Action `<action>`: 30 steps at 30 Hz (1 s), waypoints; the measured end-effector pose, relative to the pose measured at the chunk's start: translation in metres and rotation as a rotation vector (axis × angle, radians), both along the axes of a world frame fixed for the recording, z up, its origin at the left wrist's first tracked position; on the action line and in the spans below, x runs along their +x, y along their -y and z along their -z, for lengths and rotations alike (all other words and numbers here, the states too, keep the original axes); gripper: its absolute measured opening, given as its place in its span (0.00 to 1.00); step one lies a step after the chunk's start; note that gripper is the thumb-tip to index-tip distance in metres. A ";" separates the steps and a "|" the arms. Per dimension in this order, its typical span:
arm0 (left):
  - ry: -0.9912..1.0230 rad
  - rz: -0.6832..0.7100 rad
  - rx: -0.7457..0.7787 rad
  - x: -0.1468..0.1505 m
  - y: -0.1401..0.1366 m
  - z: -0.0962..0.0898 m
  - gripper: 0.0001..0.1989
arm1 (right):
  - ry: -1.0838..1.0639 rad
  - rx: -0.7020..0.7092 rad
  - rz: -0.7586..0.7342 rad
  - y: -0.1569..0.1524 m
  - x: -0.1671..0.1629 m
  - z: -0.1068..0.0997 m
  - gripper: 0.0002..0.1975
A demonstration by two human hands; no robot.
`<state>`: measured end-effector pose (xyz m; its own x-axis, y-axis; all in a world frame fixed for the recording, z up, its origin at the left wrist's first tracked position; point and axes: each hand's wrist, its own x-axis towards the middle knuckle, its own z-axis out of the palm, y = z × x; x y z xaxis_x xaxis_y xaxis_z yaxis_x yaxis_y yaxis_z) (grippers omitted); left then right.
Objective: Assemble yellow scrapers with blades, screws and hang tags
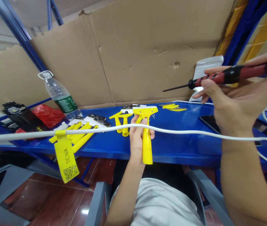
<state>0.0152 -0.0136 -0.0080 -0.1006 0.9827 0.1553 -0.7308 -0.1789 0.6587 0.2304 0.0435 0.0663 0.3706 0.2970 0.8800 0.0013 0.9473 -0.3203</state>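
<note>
Bottle: a clear water bottle (61,94) with a green label is seen leaning at the far left of the blue table (182,144), beside a red plastic bag (46,115).
Tag: a yellow tag (66,160) is carried by the white cable (180,131), which is stretched across the whole view.
Loose handles: several yellow handles (84,139) are laid side by side, with printed black-and-white cards (98,119) just behind them.
Other scrapers: two yellow scrapers (125,125) are laid just left of the held one.
Held scraper: a yellow scraper (147,147) is held upright at the table's near edge, head at the top, by the left hand (137,139); its handle is clasped by the curled fingers.
Small pieces: thin yellow pieces (177,110) are grouped towards the back of the table.
Phone: a dark phone (210,123) is partly hidden by the right hand (235,97).
Screwdriver: a red-and-black screwdriver (233,75) is pinched between thumb and fingers of the right hand, raised above the table; its tip is pointed left, apart from the scraper.
</note>
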 end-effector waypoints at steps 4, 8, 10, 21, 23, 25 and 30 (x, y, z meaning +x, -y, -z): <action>0.069 -0.035 0.034 -0.017 0.003 0.001 0.28 | 0.328 -0.277 0.201 0.013 0.001 0.006 0.16; 0.117 -0.104 0.163 -0.042 0.011 0.002 0.23 | 0.792 -0.438 0.239 0.003 0.004 0.015 0.08; 0.115 -0.130 0.203 -0.055 0.015 0.003 0.20 | 0.981 -0.453 0.223 -0.002 0.004 0.019 0.09; 0.134 -0.093 0.222 -0.075 0.022 0.008 0.19 | 1.320 -0.535 0.099 -0.008 0.001 0.033 0.17; 0.123 -0.071 0.216 -0.075 0.022 0.011 0.20 | 1.336 -0.570 0.113 -0.009 0.002 0.034 0.18; 0.085 -0.069 0.219 -0.075 0.022 0.014 0.21 | 1.366 -0.577 0.104 -0.010 0.003 0.036 0.17; -0.009 -0.070 0.233 -0.077 0.024 0.019 0.22 | 1.479 -0.593 0.058 -0.010 0.000 0.042 0.18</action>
<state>-0.0618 -0.0377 -0.0273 -0.1647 0.9109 0.3783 -0.7056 -0.3768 0.6001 0.2303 0.0533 0.0243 -0.6443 0.7298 0.2286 0.6620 0.6819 -0.3112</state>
